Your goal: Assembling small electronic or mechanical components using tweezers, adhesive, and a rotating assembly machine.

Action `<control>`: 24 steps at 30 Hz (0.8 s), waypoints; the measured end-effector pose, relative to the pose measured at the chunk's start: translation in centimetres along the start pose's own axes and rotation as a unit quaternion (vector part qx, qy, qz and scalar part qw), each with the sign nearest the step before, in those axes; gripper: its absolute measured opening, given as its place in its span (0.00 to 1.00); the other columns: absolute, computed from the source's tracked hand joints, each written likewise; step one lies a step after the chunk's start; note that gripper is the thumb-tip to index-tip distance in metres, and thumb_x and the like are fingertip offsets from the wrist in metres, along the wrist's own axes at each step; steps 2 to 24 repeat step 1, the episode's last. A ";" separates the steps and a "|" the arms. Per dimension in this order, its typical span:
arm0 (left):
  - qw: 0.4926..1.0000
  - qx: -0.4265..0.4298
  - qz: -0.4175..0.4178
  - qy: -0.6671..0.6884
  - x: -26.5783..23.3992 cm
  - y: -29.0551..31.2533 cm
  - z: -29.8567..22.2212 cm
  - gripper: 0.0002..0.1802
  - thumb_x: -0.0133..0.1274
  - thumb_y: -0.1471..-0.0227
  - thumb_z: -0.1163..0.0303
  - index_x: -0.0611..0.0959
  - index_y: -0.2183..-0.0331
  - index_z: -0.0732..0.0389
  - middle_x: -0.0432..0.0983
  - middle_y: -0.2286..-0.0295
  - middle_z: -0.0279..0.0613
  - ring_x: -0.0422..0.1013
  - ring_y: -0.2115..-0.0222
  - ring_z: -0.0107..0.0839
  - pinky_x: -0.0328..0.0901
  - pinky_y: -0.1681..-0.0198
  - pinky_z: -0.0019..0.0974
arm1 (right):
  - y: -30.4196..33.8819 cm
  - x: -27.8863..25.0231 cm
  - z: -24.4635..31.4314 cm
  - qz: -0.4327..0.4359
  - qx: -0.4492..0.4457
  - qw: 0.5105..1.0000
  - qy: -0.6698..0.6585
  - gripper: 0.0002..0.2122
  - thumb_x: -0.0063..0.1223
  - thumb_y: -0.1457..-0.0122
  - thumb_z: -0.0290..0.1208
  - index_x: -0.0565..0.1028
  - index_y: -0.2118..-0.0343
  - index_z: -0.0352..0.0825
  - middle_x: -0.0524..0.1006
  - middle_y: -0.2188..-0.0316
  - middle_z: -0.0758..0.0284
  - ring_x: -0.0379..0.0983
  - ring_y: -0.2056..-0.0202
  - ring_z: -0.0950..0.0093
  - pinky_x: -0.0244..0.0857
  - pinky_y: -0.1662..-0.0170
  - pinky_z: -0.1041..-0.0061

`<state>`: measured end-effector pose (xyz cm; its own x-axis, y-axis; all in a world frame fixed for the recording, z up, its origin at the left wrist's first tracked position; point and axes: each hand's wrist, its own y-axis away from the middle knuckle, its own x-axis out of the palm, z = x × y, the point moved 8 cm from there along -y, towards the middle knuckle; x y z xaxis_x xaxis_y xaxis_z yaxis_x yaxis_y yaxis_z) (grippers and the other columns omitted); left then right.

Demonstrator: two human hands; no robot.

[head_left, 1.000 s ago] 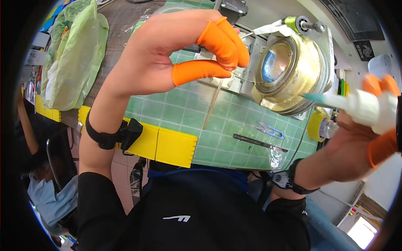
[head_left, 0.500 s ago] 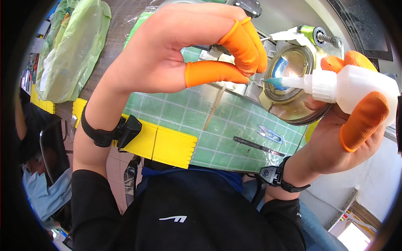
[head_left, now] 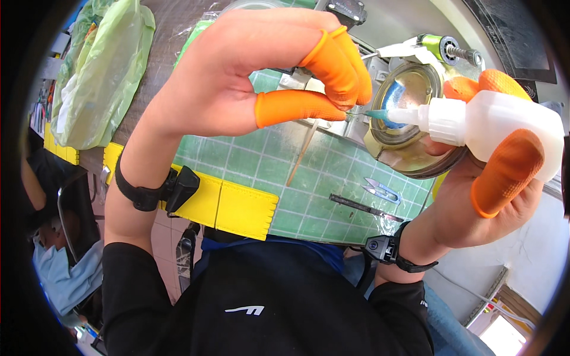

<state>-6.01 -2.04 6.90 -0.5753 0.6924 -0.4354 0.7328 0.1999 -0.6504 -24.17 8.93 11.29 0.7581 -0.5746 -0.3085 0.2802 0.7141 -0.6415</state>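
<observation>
My left hand (head_left: 231,77) wears orange finger cots on its thumb and fingers. Thumb and fingertips are pinched on something tiny and thin that I cannot make out. My right hand (head_left: 469,207), also in orange finger cots, grips a translucent white squeeze bottle (head_left: 504,127) lying nearly level. The bottle's blue-green nozzle tip (head_left: 380,114) points left, just short of my left fingertips. Whether it touches the thin piece I cannot tell. Behind the nozzle sits a round glass lens (head_left: 409,86) in a yellowish ring.
A green gridded mat (head_left: 309,207) carries a thin wooden stick (head_left: 303,152), black tweezers (head_left: 365,207) and small blue-handled snips (head_left: 383,191). A yellow strip (head_left: 243,207) lines the near edge. A green spool (head_left: 438,47) stands far right; a pale green plastic bag (head_left: 104,83) lies left.
Both hands have shifted slightly left, the bottle moving a little farther than the left hand. The nozzle stays close to the left fingertips, and both grips are kept.
</observation>
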 end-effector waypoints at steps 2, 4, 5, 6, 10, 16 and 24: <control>1.000 -0.008 -0.001 -0.007 -0.1 0.2 0.0 0.09 0.65 0.56 0.82 0.82 0.70 0.64 0.81 0.69 0.48 0.78 0.64 0.42 0.69 0.45 0.57 | 0.0 -0.1 0.1 -0.002 -0.001 1.000 -0.001 0.27 0.54 0.35 0.46 0.70 0.50 0.20 0.74 0.47 0.50 0.77 0.52 0.64 0.74 0.52 0.75; 1.000 -0.008 -0.001 -0.007 -0.1 0.2 0.0 0.09 0.65 0.56 0.82 0.82 0.70 0.64 0.81 0.69 0.48 0.78 0.64 0.42 0.69 0.45 0.57 | 0.0 -0.1 0.1 -0.002 -0.001 1.000 -0.001 0.27 0.54 0.35 0.46 0.70 0.50 0.20 0.74 0.47 0.50 0.77 0.52 0.64 0.74 0.52 0.75; 1.000 -0.008 -0.001 -0.007 -0.1 0.2 0.0 0.09 0.65 0.56 0.82 0.82 0.70 0.64 0.81 0.69 0.48 0.78 0.64 0.42 0.69 0.45 0.57 | 0.0 -0.1 0.1 -0.002 -0.001 1.000 -0.001 0.27 0.54 0.35 0.46 0.70 0.50 0.20 0.74 0.47 0.50 0.77 0.52 0.64 0.74 0.52 0.75; 1.000 -0.008 -0.001 -0.007 -0.1 0.2 0.0 0.09 0.65 0.56 0.82 0.82 0.70 0.64 0.81 0.69 0.48 0.78 0.64 0.42 0.69 0.45 0.57 | 0.0 -0.1 0.1 -0.002 -0.001 1.000 -0.001 0.27 0.54 0.35 0.46 0.70 0.50 0.20 0.74 0.47 0.50 0.77 0.52 0.64 0.74 0.52 0.75; 1.000 -0.008 -0.001 -0.007 -0.1 0.2 0.0 0.09 0.65 0.56 0.82 0.82 0.70 0.64 0.81 0.69 0.48 0.78 0.64 0.42 0.69 0.45 0.57 | 0.0 -0.1 0.1 -0.002 -0.001 1.000 -0.001 0.27 0.54 0.35 0.46 0.70 0.50 0.20 0.74 0.47 0.50 0.77 0.52 0.64 0.74 0.52 0.75; 1.000 -0.008 -0.001 -0.007 -0.1 0.2 0.0 0.09 0.65 0.56 0.82 0.82 0.70 0.64 0.81 0.69 0.48 0.78 0.64 0.42 0.69 0.45 0.57 | 0.0 -0.1 0.1 -0.002 -0.001 1.000 -0.001 0.27 0.54 0.35 0.46 0.70 0.50 0.20 0.74 0.47 0.50 0.77 0.52 0.64 0.74 0.52 0.75; 1.000 -0.008 -0.001 -0.007 -0.1 0.2 0.0 0.09 0.65 0.56 0.82 0.82 0.70 0.64 0.81 0.69 0.48 0.78 0.64 0.42 0.69 0.45 0.57 | 0.0 -0.1 0.1 -0.002 -0.001 1.000 -0.001 0.27 0.54 0.35 0.46 0.70 0.50 0.20 0.74 0.47 0.50 0.77 0.52 0.64 0.74 0.52 0.75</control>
